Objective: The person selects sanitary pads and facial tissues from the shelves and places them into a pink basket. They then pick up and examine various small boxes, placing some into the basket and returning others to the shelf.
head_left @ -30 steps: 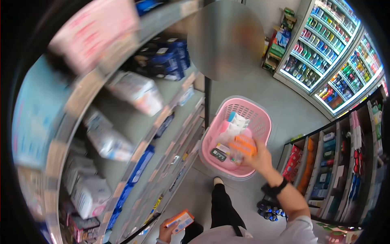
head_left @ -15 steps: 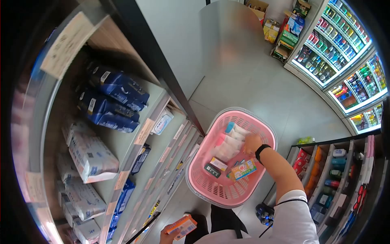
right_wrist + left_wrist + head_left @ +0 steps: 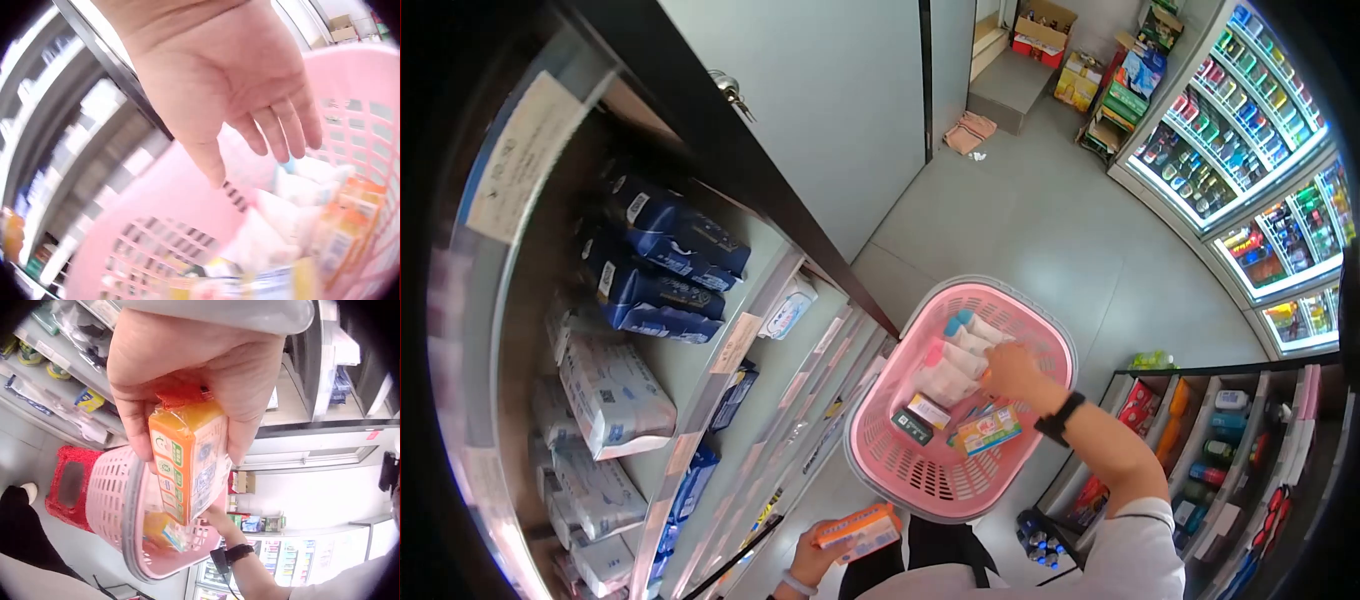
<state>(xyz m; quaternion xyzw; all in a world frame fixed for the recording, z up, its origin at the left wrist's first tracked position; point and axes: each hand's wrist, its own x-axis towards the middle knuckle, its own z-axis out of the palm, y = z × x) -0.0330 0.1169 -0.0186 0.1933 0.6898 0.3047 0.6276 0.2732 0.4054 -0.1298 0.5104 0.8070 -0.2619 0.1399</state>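
My left hand (image 3: 808,555) grips one end of an orange-and-white plastic-wrapped pack (image 3: 860,533), beside the near edge of the pink basket (image 3: 900,478). The left wrist view shows thumb and fingers on either side of this pack (image 3: 194,462). Over the basket's right part is my right hand (image 3: 1012,372), holding nothing; its fingers (image 3: 278,128) hang loosely apart above the goods. Below it lie similar orange packs (image 3: 340,234) and white pouches (image 3: 272,234) with pink or blue tops. A colourful box (image 3: 988,430) and a dark green box (image 3: 912,427) lie nearer me.
The basket rests on a red stool (image 3: 69,500). Shelves with blue packs (image 3: 665,255) and white packs (image 3: 615,395) rise on the left. To the right are a low product rack (image 3: 1220,430) and lit drink fridges (image 3: 1230,110). A grey door (image 3: 830,110) stands ahead.
My right hand lowered an orange pack into the basket, let it go, and now hovers above empty. My left hand's pack has shifted slightly right and up. The view has turned toward the door.
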